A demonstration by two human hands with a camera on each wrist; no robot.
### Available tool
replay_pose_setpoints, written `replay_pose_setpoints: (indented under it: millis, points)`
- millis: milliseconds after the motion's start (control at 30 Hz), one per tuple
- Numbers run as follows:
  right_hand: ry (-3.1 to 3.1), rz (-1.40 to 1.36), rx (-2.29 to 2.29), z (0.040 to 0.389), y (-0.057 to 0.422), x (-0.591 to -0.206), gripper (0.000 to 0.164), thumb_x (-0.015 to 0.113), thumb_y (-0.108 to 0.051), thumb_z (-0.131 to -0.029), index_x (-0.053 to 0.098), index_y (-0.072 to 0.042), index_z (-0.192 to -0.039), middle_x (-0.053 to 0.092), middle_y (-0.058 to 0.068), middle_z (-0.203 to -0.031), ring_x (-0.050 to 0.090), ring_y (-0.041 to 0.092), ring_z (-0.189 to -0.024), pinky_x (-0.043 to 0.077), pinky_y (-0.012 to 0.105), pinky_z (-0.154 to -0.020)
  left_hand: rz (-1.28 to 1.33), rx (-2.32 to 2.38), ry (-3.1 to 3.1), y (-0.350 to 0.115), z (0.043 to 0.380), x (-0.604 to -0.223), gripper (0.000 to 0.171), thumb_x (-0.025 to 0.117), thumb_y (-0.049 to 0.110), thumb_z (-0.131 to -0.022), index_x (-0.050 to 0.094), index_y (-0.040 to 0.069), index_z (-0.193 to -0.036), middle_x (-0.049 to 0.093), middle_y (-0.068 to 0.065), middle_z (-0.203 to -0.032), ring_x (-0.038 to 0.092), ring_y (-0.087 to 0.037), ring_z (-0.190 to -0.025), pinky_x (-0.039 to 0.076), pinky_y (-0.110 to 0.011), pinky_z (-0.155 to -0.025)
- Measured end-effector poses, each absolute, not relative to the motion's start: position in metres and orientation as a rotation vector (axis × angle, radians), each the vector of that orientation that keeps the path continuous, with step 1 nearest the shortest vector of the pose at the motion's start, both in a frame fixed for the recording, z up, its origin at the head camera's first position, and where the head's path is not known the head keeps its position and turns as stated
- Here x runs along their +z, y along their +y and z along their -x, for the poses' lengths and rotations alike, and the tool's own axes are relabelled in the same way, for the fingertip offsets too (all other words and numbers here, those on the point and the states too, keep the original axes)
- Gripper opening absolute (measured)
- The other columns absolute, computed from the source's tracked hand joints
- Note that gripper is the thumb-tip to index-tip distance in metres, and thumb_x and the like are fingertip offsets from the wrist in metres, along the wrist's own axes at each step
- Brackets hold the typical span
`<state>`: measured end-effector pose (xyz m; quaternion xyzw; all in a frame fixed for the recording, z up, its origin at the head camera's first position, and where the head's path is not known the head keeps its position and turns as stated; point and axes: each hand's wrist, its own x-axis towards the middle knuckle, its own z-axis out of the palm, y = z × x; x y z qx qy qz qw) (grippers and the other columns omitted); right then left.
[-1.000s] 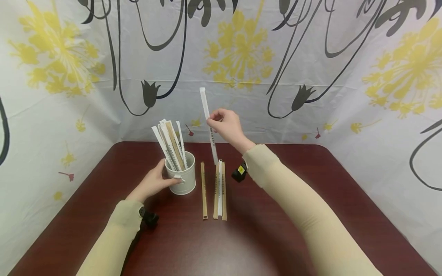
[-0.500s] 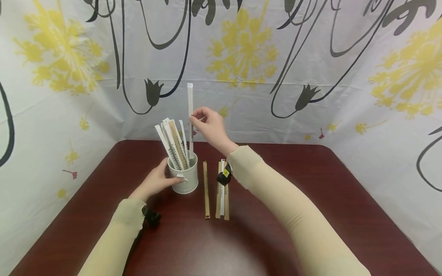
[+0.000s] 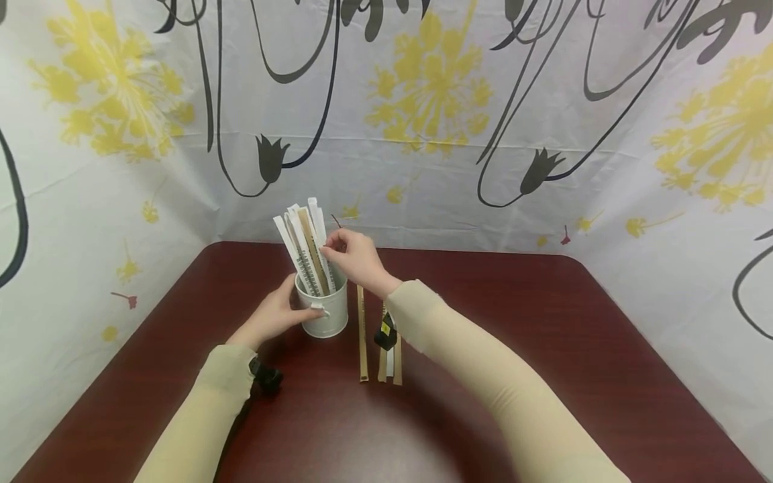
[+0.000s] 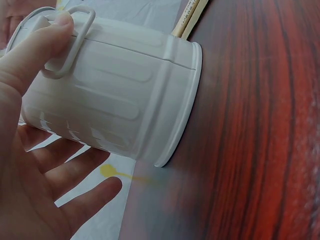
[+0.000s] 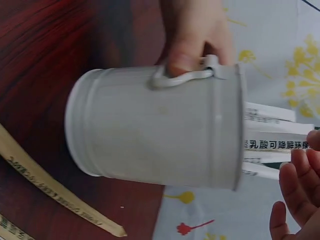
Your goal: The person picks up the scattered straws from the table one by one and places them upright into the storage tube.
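My left hand (image 3: 274,314) holds a small white metal bucket (image 3: 329,325), which stands on the table. In the left wrist view its thumb presses at the wire handle (image 4: 85,42), and the other fingers spread along the far side of the bucket. Several straws in printed paper sleeves lean in it, mostly white ones (image 3: 285,235) and a brown one (image 3: 312,251). Above the rim, my right hand (image 3: 362,263) pinches a white-sleeved straw (image 5: 275,144) whose lower part is inside the bucket.
A brown-sleeved straw (image 3: 363,342) lies on the dark red table (image 3: 483,322) right of the bucket. Beside it lie two brown straws (image 3: 397,369) with a white straw (image 3: 390,365) between them, partly covered by the right wrist camera (image 3: 385,333). A patterned cloth (image 3: 423,194) hangs behind.
My right hand has carried the white straw left from above the straws on the table, then lowered it into the bucket. The left hand keeps its hold on the bucket.
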<state>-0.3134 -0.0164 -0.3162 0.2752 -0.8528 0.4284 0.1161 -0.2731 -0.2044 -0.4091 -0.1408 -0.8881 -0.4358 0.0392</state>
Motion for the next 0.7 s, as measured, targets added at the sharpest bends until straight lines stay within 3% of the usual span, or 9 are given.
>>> replay_pose_setpoints:
  millis: [700]
  points:
    - [-2.612,-0.748,1.191,0.315,-0.019,-0.338,0.01,0.062,-0.026,-0.081,0.06,-0.017,-0.08,0.059,-0.008,-0.074,0.052,0.006,-0.065,0.043,0.021,-0.058,0.429,-1.334,-2.73,-0.204,0.272,-0.407,0.093,0.071,0.057,-0.06,0.025,0.024,-0.134,0.045,-0.003,-0.125,0.043,-0.022,-0.111,0.036,-0.046,-0.088]
